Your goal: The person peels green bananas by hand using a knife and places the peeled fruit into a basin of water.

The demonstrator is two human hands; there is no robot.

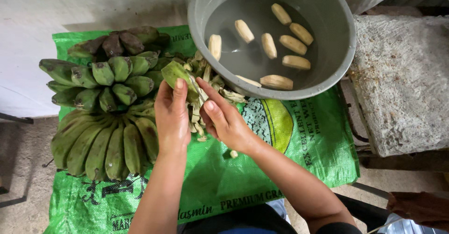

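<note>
My left hand (171, 117) is wrapped around a green unripe banana (177, 73), holding it up over the sack. My right hand (223, 117) is closed on a small knife (198, 88) whose blade lies against the banana's skin. Under both hands lies a heap of green and pale peel strips (206, 82). Just beyond stands a grey basin (336, 61) of water with several peeled pale bananas (268, 45) floating in it.
Bunches of green bananas (105, 103) lie at the left on a green woven sack (280, 168) spread on the floor. A rough concrete slab (402, 79) sits to the right. White wall at the upper left.
</note>
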